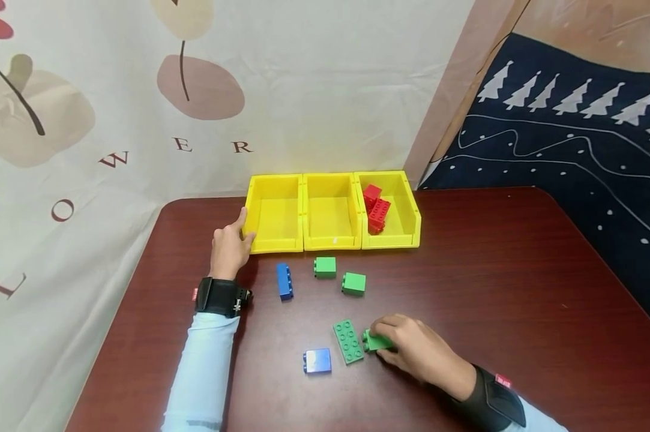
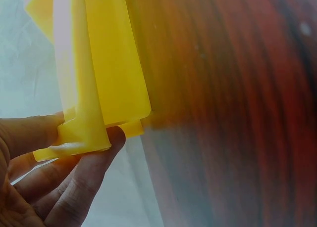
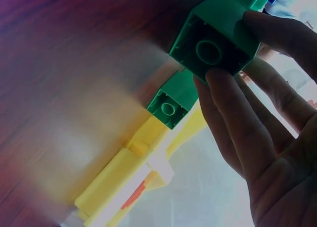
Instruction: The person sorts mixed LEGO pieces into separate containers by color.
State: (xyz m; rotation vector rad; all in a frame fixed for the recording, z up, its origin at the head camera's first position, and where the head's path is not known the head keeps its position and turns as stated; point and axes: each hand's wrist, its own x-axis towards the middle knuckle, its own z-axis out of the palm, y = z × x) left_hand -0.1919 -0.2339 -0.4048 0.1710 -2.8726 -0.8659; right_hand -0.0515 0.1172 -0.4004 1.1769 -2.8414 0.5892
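My left hand (image 1: 230, 248) holds the left side of the leftmost yellow bin (image 1: 277, 211). In the left wrist view, thumb and fingers are around the yellow wall (image 2: 81, 103) near its corner. At the front, my right hand (image 1: 424, 353) pinches a green toy building brick (image 1: 377, 341), tipped so its studs face left. The hollow underside of that brick (image 3: 208, 51) shows in the right wrist view. Just left of it lies a longer green brick (image 1: 349, 342), studs up, and beyond that a blue brick (image 1: 317, 361) on its side.
Two green bricks (image 1: 325, 267) (image 1: 354, 284) and a narrow blue brick (image 1: 284, 282) lie in front of the bins. The middle bin (image 1: 331, 213) adjoins the right bin (image 1: 403, 210), which holds red bricks (image 1: 377, 215). A printed cloth (image 1: 325, 90) hangs behind the table (image 1: 492, 270).
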